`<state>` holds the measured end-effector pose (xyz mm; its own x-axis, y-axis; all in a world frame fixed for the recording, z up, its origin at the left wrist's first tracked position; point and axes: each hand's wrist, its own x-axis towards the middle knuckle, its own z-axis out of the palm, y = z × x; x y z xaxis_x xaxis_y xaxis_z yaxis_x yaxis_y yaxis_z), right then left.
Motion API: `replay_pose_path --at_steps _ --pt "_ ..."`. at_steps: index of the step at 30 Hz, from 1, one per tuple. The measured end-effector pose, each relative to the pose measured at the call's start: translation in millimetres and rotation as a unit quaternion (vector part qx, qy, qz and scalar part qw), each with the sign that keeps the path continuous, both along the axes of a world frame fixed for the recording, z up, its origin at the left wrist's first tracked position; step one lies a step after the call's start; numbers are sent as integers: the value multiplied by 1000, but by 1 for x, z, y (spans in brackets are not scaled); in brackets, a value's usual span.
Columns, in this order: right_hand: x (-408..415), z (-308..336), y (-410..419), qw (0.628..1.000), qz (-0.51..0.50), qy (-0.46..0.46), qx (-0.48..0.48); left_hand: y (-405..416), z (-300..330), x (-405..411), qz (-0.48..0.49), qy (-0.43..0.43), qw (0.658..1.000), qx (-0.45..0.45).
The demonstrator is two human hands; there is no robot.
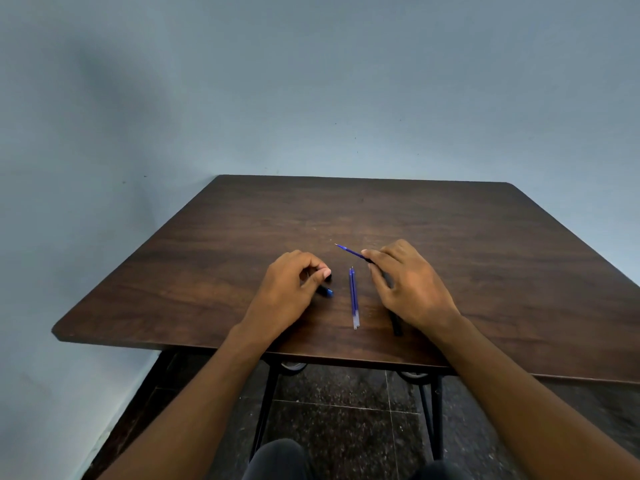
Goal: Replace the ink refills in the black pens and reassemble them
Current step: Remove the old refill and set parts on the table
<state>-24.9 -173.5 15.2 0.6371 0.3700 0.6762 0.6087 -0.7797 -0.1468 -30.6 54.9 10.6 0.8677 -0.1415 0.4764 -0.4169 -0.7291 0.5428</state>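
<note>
Two blue ink refills [354, 299] lie side by side on the brown table [485, 258], between my hands. My left hand [294, 289] is curled over a small black pen part [328, 277] at the thumb tip. A black piece with a blue end [326, 291] pokes out beneath that hand. My right hand [408, 282] pinches a black pen front with a blue refill [349, 251] sticking out, tip pointing up-left. A black pen barrel [397, 325] lies under the right palm, only its near end showing.
The table's near edge [311, 358] runs just under my forearms, with black metal legs [263, 410] below. A blue-grey wall stands behind and to the left. My knees show at the bottom over a dark tiled floor.
</note>
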Motion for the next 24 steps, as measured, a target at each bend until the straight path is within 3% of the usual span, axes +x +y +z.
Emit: replay_pose_path --at_steps 6,13,20,24 --pt "-2 14 6 993 -21 20 116 -19 -1 2 -11 -4 999 -48" --pt "-10 31 31 970 -28 83 227 -17 -6 -1 -28 -71 997 -5" --pt "-13 32 48 886 -16 184 425 -19 -7 -5 -17 -79 997 -7" --pt "-10 24 47 858 -4 215 466 -19 -8 -3 0 -88 996 1"
